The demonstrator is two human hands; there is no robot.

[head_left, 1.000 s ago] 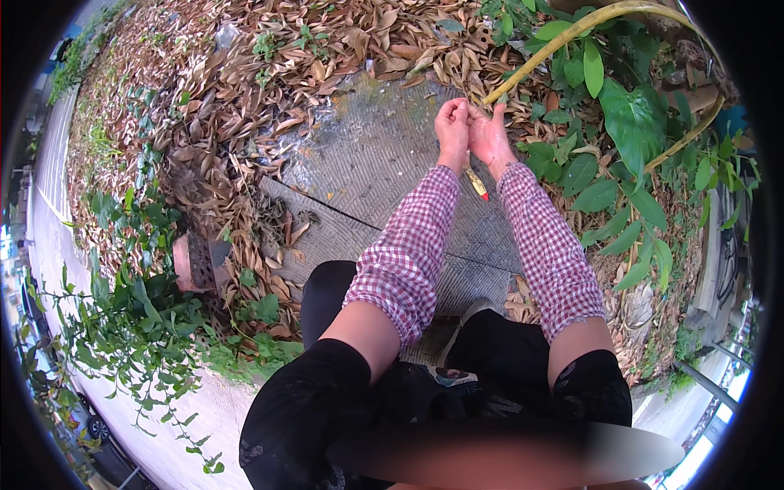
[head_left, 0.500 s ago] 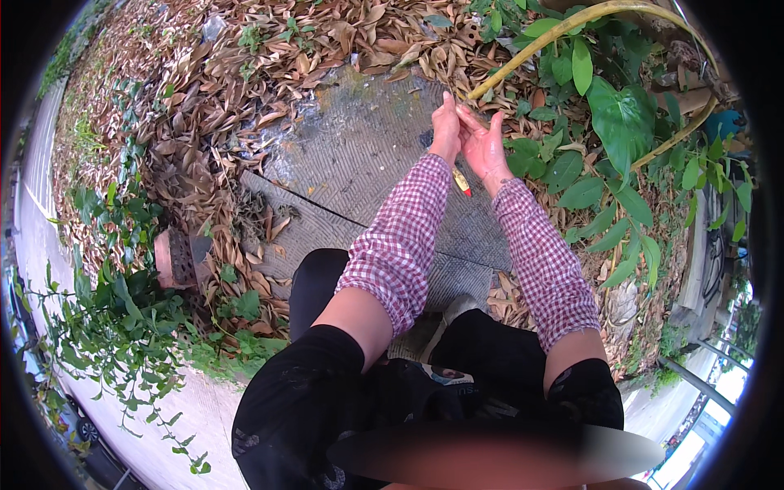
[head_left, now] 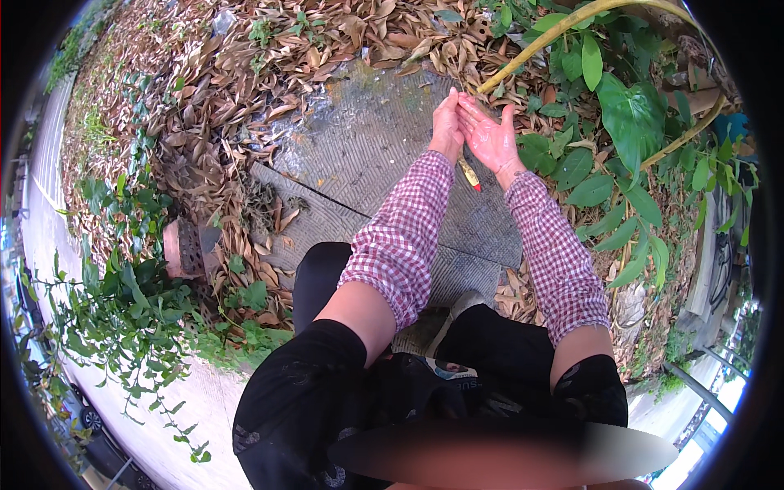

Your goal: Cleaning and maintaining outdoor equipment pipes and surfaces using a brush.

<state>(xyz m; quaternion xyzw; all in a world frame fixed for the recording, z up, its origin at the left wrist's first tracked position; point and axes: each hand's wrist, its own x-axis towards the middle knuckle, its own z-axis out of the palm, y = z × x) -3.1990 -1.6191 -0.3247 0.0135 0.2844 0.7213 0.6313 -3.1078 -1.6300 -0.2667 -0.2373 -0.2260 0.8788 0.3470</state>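
The right hand is palm up above the far right part of the concrete slab, its fingers spread straight, the thumb apart and the skin shiny as if wet. The left hand, over the same part of the slab, is turned edge-on and meets the right along the fingers; whether its own fingers are straight or curled, I cannot tell. The near end of a yellow hose lies just past the fingertips, at the slab's far right edge; whether water runs from it cannot be made out. On the slab, below the hands, lies a slim yellow packet with a red tip, its upper end hidden near the wrists and any print too small to read. Checked sleeves cross over the slab and cover the forearms. Dry leaves bury the slab's far and left borders; a reddish brick sits left of it. At the slab's near side, black clothing bears pale lettering broken by folds, and a grey shoe is mostly covered. A blurred oval hides what is nearest, farther below the slab.
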